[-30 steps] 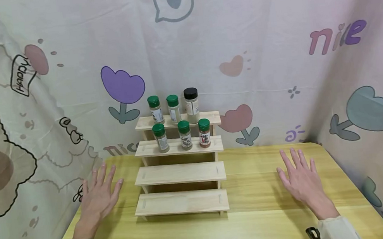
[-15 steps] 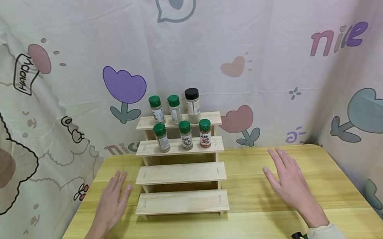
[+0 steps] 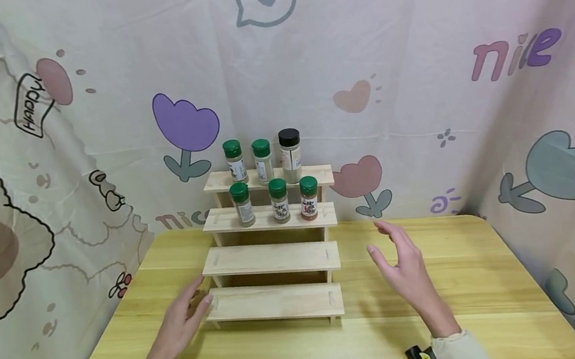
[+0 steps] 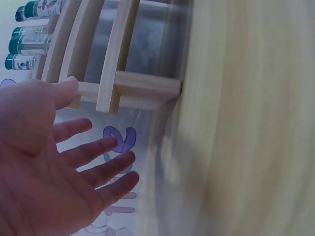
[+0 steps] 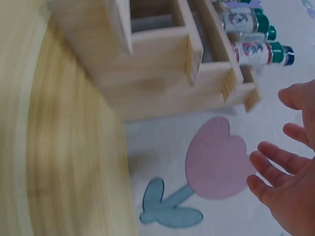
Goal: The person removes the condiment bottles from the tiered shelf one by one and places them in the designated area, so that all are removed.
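A wooden four-step spice rack (image 3: 274, 304) stands on the table. Its top step bears two green-capped spice jars (image 3: 263, 162) and a black-capped spice jar (image 3: 291, 157). On the step below are three green-capped spice jars (image 3: 279, 201), the right one with reddish contents. My left hand (image 3: 178, 322) is at the rack's lower left end, fingers extended and holding nothing; whether it touches the wood I cannot tell. To the right of the rack, apart from it, my right hand (image 3: 404, 266) hovers with loosely bent fingers and nothing in them. Both palms face the rack.
The two lower steps carry no jars. A light wooden table (image 3: 466, 277) extends around the rack. Behind it and at both sides hangs a pale printed cloth (image 3: 398, 33). A black band (image 3: 420, 357) sits at the right wrist.
Both hands have moved inward toward the rack, the left to its left end. Their fingers, spread flat before, have turned so that the palms face each other. The jars stay in place.
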`<state>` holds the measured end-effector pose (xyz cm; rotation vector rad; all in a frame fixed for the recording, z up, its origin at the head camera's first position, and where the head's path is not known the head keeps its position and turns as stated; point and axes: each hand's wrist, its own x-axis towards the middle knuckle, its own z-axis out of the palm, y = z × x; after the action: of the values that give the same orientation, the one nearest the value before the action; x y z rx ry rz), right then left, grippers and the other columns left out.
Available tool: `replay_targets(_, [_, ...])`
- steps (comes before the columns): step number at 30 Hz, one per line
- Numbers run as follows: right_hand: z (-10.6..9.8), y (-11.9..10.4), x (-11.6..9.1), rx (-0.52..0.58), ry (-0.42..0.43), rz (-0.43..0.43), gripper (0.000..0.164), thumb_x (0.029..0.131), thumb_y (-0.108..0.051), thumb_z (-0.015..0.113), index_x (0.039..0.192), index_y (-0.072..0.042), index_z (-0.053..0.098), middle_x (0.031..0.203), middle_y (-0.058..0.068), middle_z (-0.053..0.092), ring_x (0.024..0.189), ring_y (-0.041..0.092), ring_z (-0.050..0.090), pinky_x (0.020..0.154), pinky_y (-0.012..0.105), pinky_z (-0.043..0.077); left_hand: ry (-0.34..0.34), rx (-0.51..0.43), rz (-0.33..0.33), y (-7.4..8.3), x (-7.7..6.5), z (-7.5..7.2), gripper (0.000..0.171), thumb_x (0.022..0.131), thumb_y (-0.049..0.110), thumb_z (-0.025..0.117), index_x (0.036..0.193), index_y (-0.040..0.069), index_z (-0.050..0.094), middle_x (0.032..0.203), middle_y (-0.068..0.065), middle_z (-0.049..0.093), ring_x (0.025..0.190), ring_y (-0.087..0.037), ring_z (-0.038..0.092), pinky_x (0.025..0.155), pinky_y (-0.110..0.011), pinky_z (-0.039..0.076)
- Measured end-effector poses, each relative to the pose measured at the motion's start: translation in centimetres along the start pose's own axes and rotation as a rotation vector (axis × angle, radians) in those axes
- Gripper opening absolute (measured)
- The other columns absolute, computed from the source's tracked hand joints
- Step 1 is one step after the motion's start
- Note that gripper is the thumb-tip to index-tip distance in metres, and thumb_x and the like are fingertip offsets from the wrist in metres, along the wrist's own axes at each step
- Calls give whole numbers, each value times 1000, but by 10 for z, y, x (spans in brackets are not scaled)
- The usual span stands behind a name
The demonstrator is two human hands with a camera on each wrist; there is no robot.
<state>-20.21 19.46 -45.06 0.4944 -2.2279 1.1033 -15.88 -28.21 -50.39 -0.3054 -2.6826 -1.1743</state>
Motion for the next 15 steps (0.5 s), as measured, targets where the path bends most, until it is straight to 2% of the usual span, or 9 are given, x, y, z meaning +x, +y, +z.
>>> replay_targets(2, [6, -4, 4, 45, 5, -8, 54, 94, -7, 75, 144, -8, 56, 137, 9, 62, 123, 28, 58, 110, 19, 40, -7, -50, -6, 0, -3, 2, 58, 108, 25, 56, 156, -3, 36, 150, -32, 45, 123, -51, 57, 97, -59, 53])
replay_targets(4, [12, -7, 8, 82, 1, -7, 53, 94, -7, 74, 144, -8, 56, 137, 10, 62, 123, 27, 58, 110, 17, 40, -20, -104, -23, 1, -6, 4, 58, 107, 22, 58, 155, -2, 37, 150, -31, 45, 122, -51, 58, 97, -56, 54])
replay_targets(10, [26, -14, 21, 159, -5, 17, 49, 96, -9, 73, 142, -9, 57, 136, 9, 63, 123, 26, 60, 110, 20, 42, -33, -221, -44, 1, -13, 13, 57, 104, 15, 64, 152, -5, 42, 153, -31, 43, 121, -50, 59, 94, -41, 58])
replay_targets(15, [40, -21, 37, 237, 15, 14, 48, 95, -4, 74, 140, -5, 58, 135, 11, 63, 123, 28, 60, 111, 34, 47, -14, -310, -39, -1, -17, 18, 53, 102, 10, 65, 149, -6, 47, 152, -30, 44, 124, -44, 57, 89, -21, 56])
